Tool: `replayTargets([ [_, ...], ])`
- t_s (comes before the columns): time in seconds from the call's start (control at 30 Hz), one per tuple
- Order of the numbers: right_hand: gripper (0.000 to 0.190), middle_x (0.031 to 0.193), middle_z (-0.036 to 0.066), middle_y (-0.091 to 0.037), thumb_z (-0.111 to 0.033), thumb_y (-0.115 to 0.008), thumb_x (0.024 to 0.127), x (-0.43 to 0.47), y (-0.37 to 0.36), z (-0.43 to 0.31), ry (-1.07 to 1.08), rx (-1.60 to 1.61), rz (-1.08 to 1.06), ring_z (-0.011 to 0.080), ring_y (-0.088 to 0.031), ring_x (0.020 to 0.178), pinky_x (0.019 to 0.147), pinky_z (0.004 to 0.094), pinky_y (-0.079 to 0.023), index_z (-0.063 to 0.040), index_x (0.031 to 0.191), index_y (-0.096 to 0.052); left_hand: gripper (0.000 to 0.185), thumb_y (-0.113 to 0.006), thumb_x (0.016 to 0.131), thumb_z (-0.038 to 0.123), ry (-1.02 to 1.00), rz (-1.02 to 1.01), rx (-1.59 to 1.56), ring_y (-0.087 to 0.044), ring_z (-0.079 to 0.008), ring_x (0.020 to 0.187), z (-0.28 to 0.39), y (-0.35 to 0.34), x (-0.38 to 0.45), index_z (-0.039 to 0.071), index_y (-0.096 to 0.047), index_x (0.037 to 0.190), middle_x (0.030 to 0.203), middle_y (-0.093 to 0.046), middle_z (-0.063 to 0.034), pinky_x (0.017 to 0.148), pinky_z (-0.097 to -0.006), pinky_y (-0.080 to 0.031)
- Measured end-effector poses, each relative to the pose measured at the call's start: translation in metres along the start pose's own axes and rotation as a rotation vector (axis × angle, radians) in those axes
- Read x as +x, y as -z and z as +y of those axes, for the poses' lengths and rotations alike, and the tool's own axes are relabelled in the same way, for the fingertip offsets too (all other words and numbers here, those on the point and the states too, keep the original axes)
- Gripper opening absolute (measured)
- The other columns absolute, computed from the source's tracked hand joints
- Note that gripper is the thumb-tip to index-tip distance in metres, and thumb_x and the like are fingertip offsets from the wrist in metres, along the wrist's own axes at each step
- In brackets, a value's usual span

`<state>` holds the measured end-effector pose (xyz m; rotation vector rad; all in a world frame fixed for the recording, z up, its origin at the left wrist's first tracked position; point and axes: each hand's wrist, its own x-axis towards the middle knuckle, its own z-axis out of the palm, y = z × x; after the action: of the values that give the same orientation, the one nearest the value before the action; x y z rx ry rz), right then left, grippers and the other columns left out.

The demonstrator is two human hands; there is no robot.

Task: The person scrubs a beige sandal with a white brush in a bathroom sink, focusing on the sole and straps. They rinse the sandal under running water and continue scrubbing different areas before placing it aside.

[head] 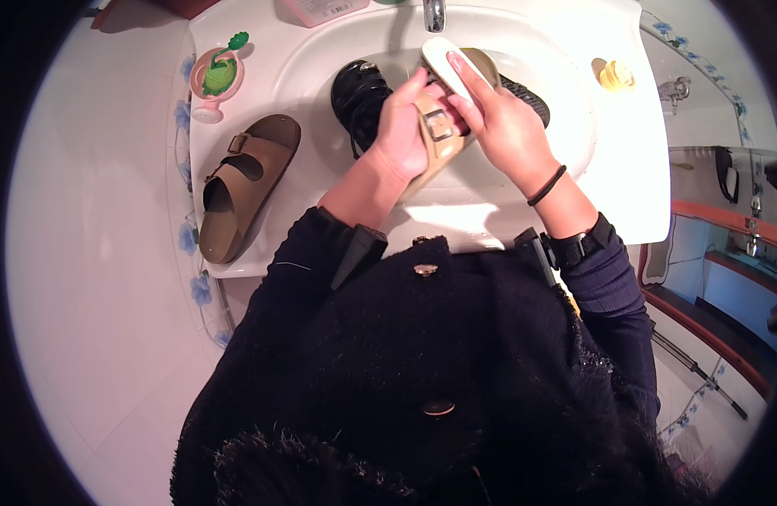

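Observation:
Over the washbasin [569, 148], my left hand [404, 129] grips a tan buckled sandal [448, 148] by its side, with the fingers partly hidden behind the straps. My right hand [512, 129] holds a white oval-ended tool [448, 63], like a scrubbing brush, against the sandal's upper part. Its underside is hidden. Inside the basin, a black shoe [357, 95] lies left of my hands. A dark ridged shoe part [528, 101] shows behind my right hand. The matching tan sandal [252, 177], with two buckled straps, rests on the basin's left ledge.
A chrome faucet [434, 18] juts over the basin's back. On the left ledge sits a pink and green toy watering can [217, 76]; a small yellow object [616, 76] is on the right ledge. A pink container [325, 9] bearing writing stands behind. At right is a mirror [730, 171].

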<state>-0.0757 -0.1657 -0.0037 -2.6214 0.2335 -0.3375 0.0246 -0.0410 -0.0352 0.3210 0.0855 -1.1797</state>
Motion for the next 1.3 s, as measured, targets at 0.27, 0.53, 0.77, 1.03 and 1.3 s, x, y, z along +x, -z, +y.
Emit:
replayTargets([
  [0.27,0.049,0.066,0.017,-0.055,-0.033,-0.054,0.091,-0.005,-0.007,0.014,0.063,0.011,0.070,0.0355,-0.058,0.061,0.059,0.0423,-0.047,-0.027,0.137,-0.040,0.048,-0.031,0.097,0.043,0.007,0.109,0.123,-0.052,-0.0196,0.067,0.006,-0.003,-0.003,0.003,-0.056,0.094,0.075,-0.053,-0.0055,0.067,-0.0342,-0.047],
  [0.53,0.050,0.068,0.016,-0.058,-0.032,-0.054,0.090,0.003,-0.003,-0.001,-0.109,-0.050,-0.188,0.0348,-0.058,0.062,0.061,0.0436,-0.047,-0.026,0.138,-0.040,0.047,-0.034,0.095,0.042,-0.134,0.163,0.086,-0.054,-0.0205,0.069,0.013,-0.012,-0.007,0.001,-0.054,0.106,0.081,-0.058,-0.0075,0.068,-0.0349,-0.047],
  [0.77,0.050,0.069,0.018,-0.058,-0.030,-0.054,0.090,0.006,0.000,-0.002,-0.104,-0.026,-0.208,0.0354,-0.060,0.066,0.063,0.0431,-0.047,-0.026,0.138,-0.039,0.049,-0.031,0.095,0.043,-0.221,0.164,0.045,-0.054,-0.0198,0.068,0.020,-0.021,-0.011,0.001,-0.055,0.099,0.072,-0.054,-0.0038,0.069,-0.0366,-0.047],
  [1.03,0.050,0.071,0.020,-0.058,-0.030,-0.055,0.090,0.005,-0.006,0.004,0.023,-0.038,-0.086,0.0373,-0.060,0.067,0.062,0.0439,-0.046,-0.023,0.138,-0.039,0.047,-0.034,0.095,0.045,-0.157,0.348,0.148,-0.054,-0.0194,0.064,0.013,-0.007,-0.006,0.002,-0.055,0.098,0.081,-0.058,-0.0071,0.064,-0.0319,-0.048],
  [1.3,0.050,0.065,0.021,-0.057,-0.038,-0.053,0.090,0.004,-0.011,0.007,0.097,0.007,0.034,0.0362,-0.060,0.059,0.053,0.0454,-0.048,-0.025,0.137,-0.040,0.047,-0.032,0.096,0.045,-0.043,0.269,0.144,-0.049,-0.0191,0.057,0.004,-0.013,-0.002,0.004,-0.056,0.093,0.066,-0.052,-0.0048,0.057,-0.0307,-0.045],
])
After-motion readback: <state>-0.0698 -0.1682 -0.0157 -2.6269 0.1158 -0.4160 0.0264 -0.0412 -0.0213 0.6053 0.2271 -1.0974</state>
